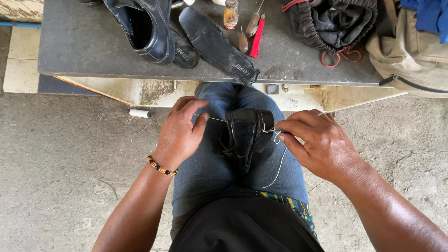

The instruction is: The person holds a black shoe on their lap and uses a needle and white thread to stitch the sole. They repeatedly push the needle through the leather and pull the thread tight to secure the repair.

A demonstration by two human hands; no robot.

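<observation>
A small black shoe is clamped between my knees, on blue jeans. My left hand, with a beaded bracelet at the wrist, pinches a thin white thread that runs taut into the shoe's left side. My right hand pinches the thread where it leaves the shoe's right edge. A loose end of thread hangs down over my right thigh.
A grey workbench lies ahead. On it are a black shoe, a black insole, a small bottle, a red-handled tool, an awl, a black bag, red scissors and a tan bag. A thread spool lies on the concrete floor.
</observation>
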